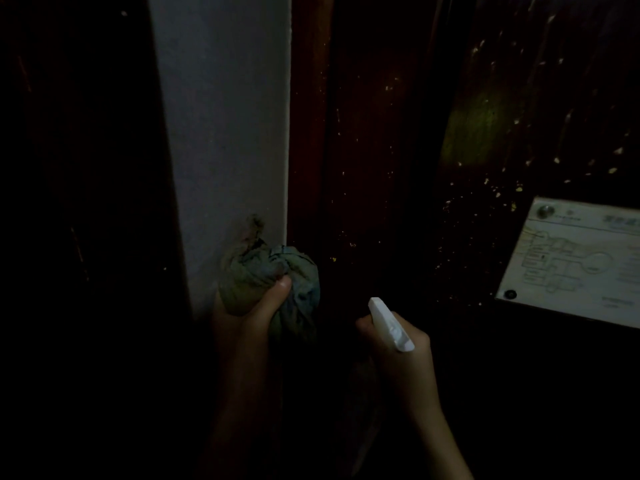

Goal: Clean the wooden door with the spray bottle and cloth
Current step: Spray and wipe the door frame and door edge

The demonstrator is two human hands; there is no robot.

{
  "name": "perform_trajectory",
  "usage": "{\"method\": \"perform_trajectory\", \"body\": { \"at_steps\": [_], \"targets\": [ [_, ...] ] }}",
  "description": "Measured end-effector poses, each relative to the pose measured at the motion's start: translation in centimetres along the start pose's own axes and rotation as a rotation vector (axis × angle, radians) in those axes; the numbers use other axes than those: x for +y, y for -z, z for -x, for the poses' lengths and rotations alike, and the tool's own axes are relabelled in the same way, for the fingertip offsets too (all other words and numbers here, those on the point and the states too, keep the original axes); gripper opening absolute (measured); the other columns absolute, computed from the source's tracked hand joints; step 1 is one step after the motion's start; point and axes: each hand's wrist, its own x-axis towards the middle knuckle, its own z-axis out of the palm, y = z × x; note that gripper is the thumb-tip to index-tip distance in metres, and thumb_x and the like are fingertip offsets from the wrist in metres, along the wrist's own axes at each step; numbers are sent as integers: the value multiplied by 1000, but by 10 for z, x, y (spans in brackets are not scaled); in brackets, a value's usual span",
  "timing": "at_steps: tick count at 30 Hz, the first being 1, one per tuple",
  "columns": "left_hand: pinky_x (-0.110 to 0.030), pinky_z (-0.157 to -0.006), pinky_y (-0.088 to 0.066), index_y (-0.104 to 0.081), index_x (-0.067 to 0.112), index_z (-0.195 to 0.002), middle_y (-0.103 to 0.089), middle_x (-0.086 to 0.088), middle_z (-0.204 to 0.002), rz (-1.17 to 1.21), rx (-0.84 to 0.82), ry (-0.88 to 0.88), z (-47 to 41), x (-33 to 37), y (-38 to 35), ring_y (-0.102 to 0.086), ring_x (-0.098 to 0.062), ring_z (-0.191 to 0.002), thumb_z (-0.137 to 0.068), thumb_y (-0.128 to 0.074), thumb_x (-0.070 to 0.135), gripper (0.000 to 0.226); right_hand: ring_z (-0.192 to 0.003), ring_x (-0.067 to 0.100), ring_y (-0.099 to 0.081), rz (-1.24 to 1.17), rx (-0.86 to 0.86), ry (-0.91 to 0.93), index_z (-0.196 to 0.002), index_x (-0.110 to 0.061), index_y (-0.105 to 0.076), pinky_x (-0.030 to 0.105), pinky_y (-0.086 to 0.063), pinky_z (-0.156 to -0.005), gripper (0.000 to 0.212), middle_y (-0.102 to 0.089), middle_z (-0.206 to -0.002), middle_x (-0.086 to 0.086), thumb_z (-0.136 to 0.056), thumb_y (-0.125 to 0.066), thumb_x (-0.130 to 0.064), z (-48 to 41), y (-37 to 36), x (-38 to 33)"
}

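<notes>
The scene is very dim. The dark wooden door (pixel 398 168) fills the right half, its surface dotted with pale droplets or specks. My left hand (pixel 256 317) grips a bunched greenish cloth (pixel 273 275), held up where the white wall meets the door frame. My right hand (pixel 398 344) holds a spray bottle (pixel 389 323); only its white head shows, nozzle pointing up and left toward the door. The bottle's body is hidden by my hand and the dark.
A white wall strip (pixel 221 133) stands left of the reddish door frame (pixel 306 133). A white plaque (pixel 571 261) with a diagram is screwed to the door at the right. Everything to the far left and below is in darkness.
</notes>
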Motion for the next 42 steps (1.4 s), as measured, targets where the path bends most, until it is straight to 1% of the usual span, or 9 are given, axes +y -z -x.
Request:
{"method": "perform_trajectory", "body": {
  "at_steps": [6,11,16,20,25,30,33,37,42],
  "targets": [
    [-31,-82,-62,-66,14,-122,-75,-1,-110,-14,18,27,0,1,0,-74,-14,-97,-80,-76,2,45,-50,9,-50,-12,-35,-41,-62,-12,-50,24,-40,-47,30,-52,-54,-6,-88,-65,-11,-7,-6,2],
    [-36,-86,-62,-65,7,-125,-76,-6,-112,-33,5,17,2,2,0,-75,-19,-99,-82,-74,-1,45,-51,7,-48,40,9,-32,-55,-19,-47,28,-40,-49,36,-49,-52,-8,-84,-67,-13,-20,-11,5],
    [-28,-77,-62,-66,10,-125,-77,-3,-110,-25,0,20,1,1,2,-75,-19,-100,-80,-76,1,47,-48,7,-44,86,-7,-18,-55,-19,-42,29,-38,-48,38,-46,-50,-8,-84,-65,-13,-32,-18,7],
    [-20,-68,-59,-65,12,-125,-78,4,-103,-11,-8,23,1,1,2,-75,-11,-93,-79,-76,0,49,-53,10,-52,94,1,6,-62,-5,-51,28,-43,-50,29,-54,-58,2,-84,-68,-14,-39,-20,9],
    [-29,-78,-63,-65,9,-127,-76,-4,-112,-22,5,33,-1,-2,3,-75,-18,-100,-77,-77,1,51,-44,3,-41,106,-15,-12,-52,-23,-39,26,-35,-47,44,-43,-47,-12,-84,-66,-11,-44,-23,13],
    [-38,-85,-62,-64,8,-128,-75,-8,-116,-22,-13,22,-1,-2,0,-74,-23,-104,-70,-81,10,61,-63,18,-68,114,29,35,-59,-21,-60,41,-54,-63,26,-68,-63,0,-81,-66,-34,-44,-20,13],
    [-42,-87,-60,-65,13,-127,-76,-6,-115,-33,-7,43,-3,-1,0,-74,-24,-105,-60,-91,15,72,-63,17,-65,163,80,116,-63,-20,-59,41,-53,-64,23,-65,-64,0,-84,-66,-26,-44,-18,11],
    [-42,-87,-60,-65,12,-126,-75,-7,-115,-55,-20,59,-5,-2,0,-73,-24,-104,-75,-83,7,55,-52,14,-50,213,108,131,-58,-15,-47,42,-46,-54,33,-50,-54,-4,-86,-65,-17,-44,-16,9],
    [-41,-89,-60,-66,9,-124,-76,-7,-112,-65,-3,45,-4,-4,-2,-74,-22,-101,-76,-79,1,50,-57,13,-58,182,69,100,-56,-29,-53,40,-50,-60,33,-59,-58,-6,-85,-68,-23,-41,-13,9]
  ]
}}
